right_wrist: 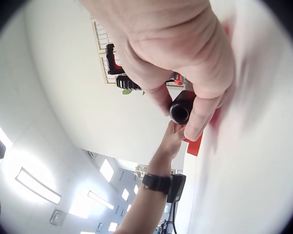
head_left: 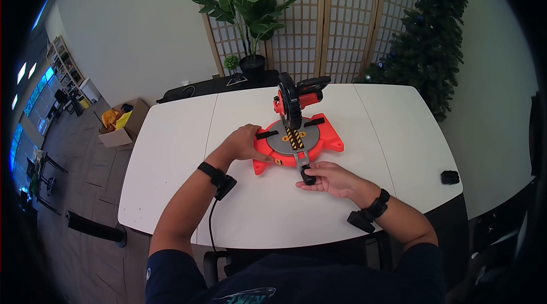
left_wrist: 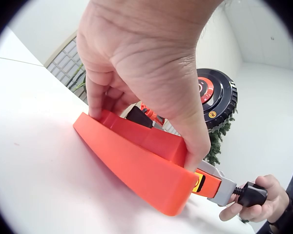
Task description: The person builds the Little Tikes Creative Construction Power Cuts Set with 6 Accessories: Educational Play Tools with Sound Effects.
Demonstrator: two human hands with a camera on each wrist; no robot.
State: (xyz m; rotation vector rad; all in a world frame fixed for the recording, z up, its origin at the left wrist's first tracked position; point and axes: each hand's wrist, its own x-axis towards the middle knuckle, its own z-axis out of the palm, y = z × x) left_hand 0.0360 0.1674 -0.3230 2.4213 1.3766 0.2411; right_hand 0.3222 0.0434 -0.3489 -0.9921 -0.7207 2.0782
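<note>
Head view, two hands [head_left: 244, 143] [head_left: 335, 180], one gripping saw base [head_left: 331, 138], one pinching knob [head_left: 308, 176]

My left forearm [head_left: 185, 204] reaches out toward 1 o'clock, its hand [head_left: 242, 142] ahead of me near 11, fingers [left_wrist: 95, 100] bent downward and thumb [left_wrist: 198, 141] spread apart, gripping. My right forearm [head_left: 399, 218] angles toward 10 o'clock; that hand [head_left: 333, 180], nearer me at 1, pinches between thumb and fingers.
</note>
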